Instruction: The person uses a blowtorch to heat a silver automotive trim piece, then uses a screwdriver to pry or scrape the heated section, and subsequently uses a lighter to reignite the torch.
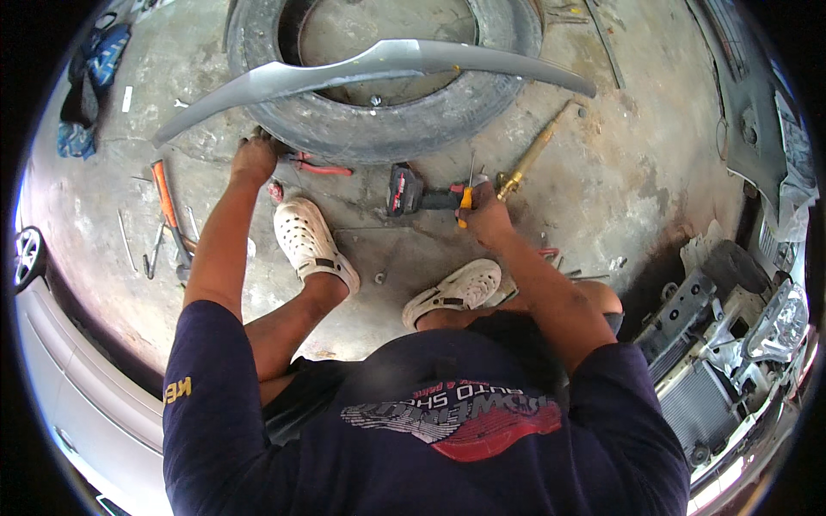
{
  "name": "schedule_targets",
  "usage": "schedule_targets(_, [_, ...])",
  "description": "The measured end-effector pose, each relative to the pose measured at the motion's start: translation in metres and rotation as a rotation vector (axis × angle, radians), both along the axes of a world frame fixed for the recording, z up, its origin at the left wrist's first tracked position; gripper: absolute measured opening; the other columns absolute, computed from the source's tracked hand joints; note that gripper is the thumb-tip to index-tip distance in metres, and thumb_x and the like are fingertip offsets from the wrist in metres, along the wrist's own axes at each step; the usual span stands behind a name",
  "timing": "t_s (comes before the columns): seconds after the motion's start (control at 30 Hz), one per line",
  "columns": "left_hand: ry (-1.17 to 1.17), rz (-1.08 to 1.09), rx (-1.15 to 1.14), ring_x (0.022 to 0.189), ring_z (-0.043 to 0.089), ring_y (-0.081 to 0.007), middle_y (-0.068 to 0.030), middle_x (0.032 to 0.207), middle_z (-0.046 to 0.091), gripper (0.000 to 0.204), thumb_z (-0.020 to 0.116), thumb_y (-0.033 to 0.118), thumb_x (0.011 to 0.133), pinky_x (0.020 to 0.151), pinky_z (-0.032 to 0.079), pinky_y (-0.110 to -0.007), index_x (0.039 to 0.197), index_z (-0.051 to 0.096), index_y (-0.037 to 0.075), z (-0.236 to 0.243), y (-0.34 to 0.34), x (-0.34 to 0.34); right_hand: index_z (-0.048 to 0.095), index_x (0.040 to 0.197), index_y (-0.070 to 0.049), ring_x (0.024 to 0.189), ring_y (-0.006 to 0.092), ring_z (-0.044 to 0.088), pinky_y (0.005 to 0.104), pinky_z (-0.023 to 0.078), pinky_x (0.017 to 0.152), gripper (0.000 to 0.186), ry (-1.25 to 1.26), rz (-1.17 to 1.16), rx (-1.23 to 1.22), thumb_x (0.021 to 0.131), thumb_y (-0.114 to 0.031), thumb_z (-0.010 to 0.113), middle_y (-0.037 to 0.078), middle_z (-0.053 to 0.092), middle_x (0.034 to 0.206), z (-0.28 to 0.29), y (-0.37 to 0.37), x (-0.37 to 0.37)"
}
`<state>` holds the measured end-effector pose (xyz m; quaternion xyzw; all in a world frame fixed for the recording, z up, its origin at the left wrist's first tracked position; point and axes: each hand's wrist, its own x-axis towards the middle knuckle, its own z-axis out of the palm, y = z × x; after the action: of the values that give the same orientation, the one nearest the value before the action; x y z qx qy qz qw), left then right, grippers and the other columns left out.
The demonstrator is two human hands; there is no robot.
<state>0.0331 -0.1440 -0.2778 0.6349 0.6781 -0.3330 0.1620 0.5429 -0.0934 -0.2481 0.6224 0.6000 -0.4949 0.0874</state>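
A grey curved car trim panel (383, 62) lies across a tyre (370, 129) that rests flat on the floor. My left hand (255, 157) reaches to the tyre's near left edge, just under the panel; its fingertips are dark and partly hidden, so their grip does not show. Beside it lie red-handled pliers (325, 169). Closed around a yellow-handled screwdriver (465, 206), my right hand (490, 217) is at the end of a black cordless drill (439, 199). The screwdriver's thin shaft points away from me. A brass-coloured torch-like tool (529, 159) lies just beyond that hand.
An orange-handled hammer (163, 193) and several thin metal tools lie at the left. Blue cloth (103, 60) is at the far left. My white clogs (308, 241) stand between my arms. A silver car (86, 378) is at left; a stripped car front (714, 361) stands at right.
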Motion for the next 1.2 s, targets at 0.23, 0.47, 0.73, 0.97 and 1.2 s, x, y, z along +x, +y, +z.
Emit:
schedule_targets(0.23, [0.102, 0.170, 0.038, 0.115, 0.069, -0.0267, -0.0101, 0.116, 0.075, 0.029, 0.050, 0.018, 0.101, 0.099, 0.053, -0.047, 0.122, 0.071, 0.012, -0.014, -0.029, -0.023, 0.059, 0.132, -0.006, 0.101, 0.0428, 0.073, 0.0505, 0.057, 0.087, 0.055, -0.241, 0.012, 0.301, 0.092, -0.041, 0.074, 0.020, 0.075, 0.111, -0.034, 0.016, 0.031])
schedule_targets(0.47, [-0.031, 0.681, 0.312, 0.116, 0.069, -0.0375, -0.0188, 0.118, 0.072, 0.033, 0.060, 0.013, 0.093, 0.097, 0.057, -0.049, 0.124, 0.066, 0.004, 0.028, -0.051, 0.001, 0.051, 0.139, -0.004, 0.101, 0.0340, 0.068, 0.0531, 0.058, 0.081, 0.061, -0.076, -0.877, -0.153, 0.090, -0.031, 0.077, 0.021, 0.066, 0.120, -0.063, 0.083, 0.048])
schedule_targets(0.73, [-0.605, 0.812, -0.662, 0.090, 0.078, -0.0277, -0.0211, 0.107, 0.075, 0.026, 0.058, 0.014, 0.097, 0.087, 0.063, -0.043, 0.110, 0.075, -0.002, 0.126, -0.023, 0.103, 0.060, 0.124, -0.007, 0.094, 0.0300, 0.064, 0.0567, 0.056, 0.081, 0.038, 0.288, -0.989, -0.370, 0.096, -0.030, 0.070, 0.012, 0.062, 0.115, -0.122, 0.085, 0.128])
schedule_targets(0.97, [-0.623, -0.150, -0.652, 0.100, 0.074, -0.0389, -0.0241, 0.109, 0.074, 0.042, 0.061, 0.009, 0.080, 0.084, 0.059, -0.052, 0.120, 0.070, -0.001, 0.164, 0.023, 0.204, 0.061, 0.131, -0.007, 0.100, 0.0357, 0.062, 0.0674, 0.053, 0.086, 0.043, 0.164, -0.748, -0.354, 0.096, -0.029, 0.068, 0.015, 0.062, 0.116, -0.146, 0.071, 0.090])
schedule_targets(1.2, [-0.737, -0.134, -0.590, 0.114, 0.068, -0.0406, -0.0257, 0.119, 0.072, 0.050, 0.059, 0.012, 0.083, 0.095, 0.054, -0.050, 0.130, 0.066, -0.001, 0.188, 0.037, 0.301, 0.060, 0.119, -0.005, 0.079, 0.0289, 0.061, 0.0463, 0.052, 0.066, 0.027, 0.378, -0.882, -0.352, 0.094, -0.016, 0.065, 0.015, 0.062, 0.096, -0.082, 0.048, 0.065])
